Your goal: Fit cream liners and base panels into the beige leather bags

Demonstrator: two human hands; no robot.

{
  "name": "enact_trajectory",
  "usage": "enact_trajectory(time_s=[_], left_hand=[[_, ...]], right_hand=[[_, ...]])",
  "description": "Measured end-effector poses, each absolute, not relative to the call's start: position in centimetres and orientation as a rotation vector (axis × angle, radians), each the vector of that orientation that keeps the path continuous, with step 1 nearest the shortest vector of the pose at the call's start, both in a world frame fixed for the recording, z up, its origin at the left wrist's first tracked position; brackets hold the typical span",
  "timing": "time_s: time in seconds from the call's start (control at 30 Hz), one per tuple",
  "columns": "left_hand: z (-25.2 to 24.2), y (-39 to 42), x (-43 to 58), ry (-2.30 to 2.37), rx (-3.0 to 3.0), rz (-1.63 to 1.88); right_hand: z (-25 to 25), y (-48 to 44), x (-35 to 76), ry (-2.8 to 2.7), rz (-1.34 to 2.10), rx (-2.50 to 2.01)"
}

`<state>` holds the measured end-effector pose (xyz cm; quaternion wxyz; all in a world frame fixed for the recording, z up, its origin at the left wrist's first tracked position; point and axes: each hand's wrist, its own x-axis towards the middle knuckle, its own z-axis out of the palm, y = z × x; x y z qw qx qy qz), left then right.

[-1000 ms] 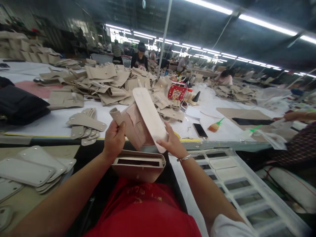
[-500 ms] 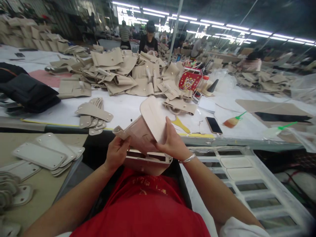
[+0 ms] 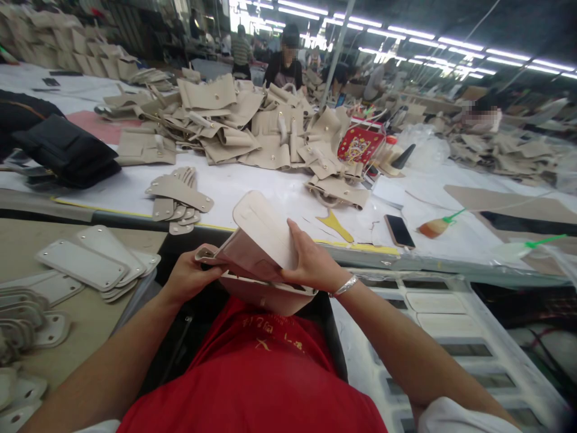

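Just above my lap, both hands hold a partly assembled beige handbag (image 3: 274,297). Its pale, round-cornered panel (image 3: 265,225) stands tilted up above the opening. My left hand (image 3: 189,275) is closed on the bag's left edge, pinching a folded flap (image 3: 207,252) between thumb and fingers. On the other side, my right hand (image 3: 311,258) grips the pale panel, with the thumb low at the front. The bag's inside shows only as a narrow dark gap below the panel.
Beige bag pieces (image 3: 270,129) lie heaped across the white table (image 3: 252,180). Riveted strips (image 3: 180,198) and white plates (image 3: 81,263) are stacked at left. A yellow tool (image 3: 336,225), a phone (image 3: 399,231) and a glue bottle (image 3: 435,225) lie at right, above a white slatted rack (image 3: 473,294). A co-worker (image 3: 283,63) stands beyond.
My left hand has moved left and slightly down with the bag's edge. The pale panel has tilted further left and lower. The camera view has shifted a little.
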<state>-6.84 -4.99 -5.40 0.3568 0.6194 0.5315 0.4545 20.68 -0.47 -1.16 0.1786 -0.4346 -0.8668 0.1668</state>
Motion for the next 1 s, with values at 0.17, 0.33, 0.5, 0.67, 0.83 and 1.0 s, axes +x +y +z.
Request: enact_trajectory(time_s=[0.17,0.33,0.5,0.67,0.83,1.0], left_hand=[[-6.4,-3.8,-6.8,1.456,1.64,1.066],[-8.1,-2.3,-7.4,1.663,1.712,0.963],[-9.0,-2.4,-8.1,1.55,1.39,1.215],[-9.8,-3.1,-7.0,1.483,1.186,1.34],[-11.1,-3.4,-6.1,1.653,1.533,1.046],[-10.2,-2.4,-5.6,1.895,1.884,0.767]], right_hand=[[-1.6,-0.3,20.7,-2.533,0.335,-1.333],[-1.9,-0.7,21.4,-2.791,0.054,-1.392],[-3.1,-1.2,19.5,-2.955,-0.164,-1.221],[-4.6,-1.6,18.3,-3.104,-0.272,-1.083],[-4.9,-2.0,19.1,-3.207,-0.225,-0.94],[-5.5,-1.1,18.2,-3.257,-0.086,-0.903]])
